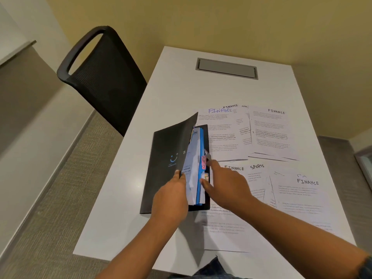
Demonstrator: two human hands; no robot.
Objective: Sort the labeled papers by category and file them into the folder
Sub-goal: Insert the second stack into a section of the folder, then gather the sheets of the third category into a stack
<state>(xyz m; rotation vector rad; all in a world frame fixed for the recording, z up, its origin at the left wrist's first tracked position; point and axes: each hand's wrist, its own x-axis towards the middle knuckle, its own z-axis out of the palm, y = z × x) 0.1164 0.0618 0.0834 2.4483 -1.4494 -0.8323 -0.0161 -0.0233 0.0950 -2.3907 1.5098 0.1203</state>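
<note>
At the near edge of the white table (pixel 124 198) a strip of denim (pixel 209 267) is seen, and two bare forearms are stretched out over the surface. A printed sheet (pixel 221 226) is partly covered by the right forearm close to the near edge. The left hand (pixel 171 196) is clenched on the open edge of the black folder (pixel 161 168): the front cover is pinched between thumb and curled fingers and held lifted. The folder is laid on the table's left half, roughly midway between the near and far edges, with its back flat on the surface. Inside it white sheets and blue dividers (pixel 201 172) are fanned up, with a pink tab (pixel 203 162) at their right side. The right hand (pixel 227 184) is released, with nothing grasped: its forefinger is stretched to the tabs and its thumb is laid against the blue dividers. Right of the folder, loose papers (pixel 277 129) headed FINANCE and SPORTS are spread, overlapping, toward the right edge. Near the far edge a grey hatch (pixel 226 68) is set into the table, and a black chair (pixel 104 77) is placed beside the left edge.
</note>
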